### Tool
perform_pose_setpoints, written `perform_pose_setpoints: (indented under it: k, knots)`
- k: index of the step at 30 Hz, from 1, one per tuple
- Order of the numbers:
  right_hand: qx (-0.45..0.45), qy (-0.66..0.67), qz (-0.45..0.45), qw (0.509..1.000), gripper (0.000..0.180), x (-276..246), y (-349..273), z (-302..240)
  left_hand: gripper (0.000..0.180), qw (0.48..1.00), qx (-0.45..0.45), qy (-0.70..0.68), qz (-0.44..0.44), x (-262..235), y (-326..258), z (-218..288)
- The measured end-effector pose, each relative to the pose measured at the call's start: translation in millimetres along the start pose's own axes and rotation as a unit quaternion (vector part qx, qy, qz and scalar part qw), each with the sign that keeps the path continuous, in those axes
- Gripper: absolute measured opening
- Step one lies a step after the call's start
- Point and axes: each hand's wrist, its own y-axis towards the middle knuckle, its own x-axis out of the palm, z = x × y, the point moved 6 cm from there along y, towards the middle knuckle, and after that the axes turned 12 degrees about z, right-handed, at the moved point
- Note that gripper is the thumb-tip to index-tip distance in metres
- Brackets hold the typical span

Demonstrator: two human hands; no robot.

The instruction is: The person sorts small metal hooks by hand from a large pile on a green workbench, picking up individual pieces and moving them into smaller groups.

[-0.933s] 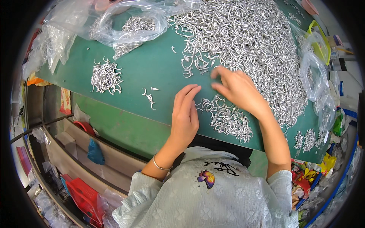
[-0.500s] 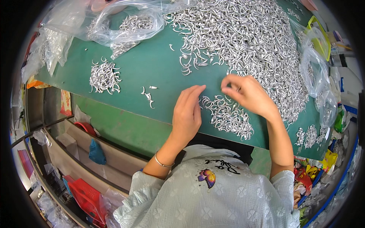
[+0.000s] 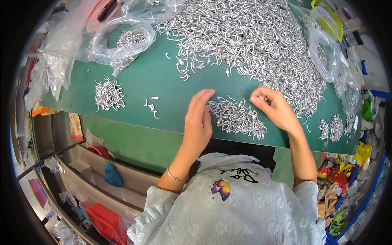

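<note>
A small pile of curved silver metal pieces [image 3: 239, 118] lies on the green tabletop between my hands. My left hand [image 3: 198, 118] rests along the pile's left edge with its fingers stretched out, holding nothing visible. At the pile's far right edge, my right hand [image 3: 274, 107] is closed with its fingers curled under; what they hold, if anything, is too hidden to make out. Just beyond it spreads a large heap of the same silver pieces [image 3: 253, 45].
Another small pile [image 3: 109, 94] and several loose pieces [image 3: 152, 108] lie left. A clear plastic bag [image 3: 132, 43] with pieces stands far left; another plastic bag [image 3: 326, 53] is at right beside a yellow-green basket [image 3: 332, 20]. Smaller piles [image 3: 336, 128] sit near the right edge.
The view has shifted slightly. My right hand has moved right, from over the small pile's far side to its right edge, and its fingers have curled in. My left hand stays beside the pile.
</note>
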Motion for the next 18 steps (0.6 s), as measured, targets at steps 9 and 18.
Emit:
perform_pose_setpoints:
  k: [9, 18]
  knots:
    - [0.029, 0.081, 0.058, 0.995, 0.010, -8.2, -46.9, 31.4, 0.026, 0.991, 0.005, 0.134, 0.006, -17.1, -17.7, 3.2]
    - [-0.186, -0.105, 0.088, 0.973, 0.010, 43.2, -36.6, -32.9, 0.023, 0.984, 0.026, 0.171, -0.033, -4.0, -31.9, 14.5]
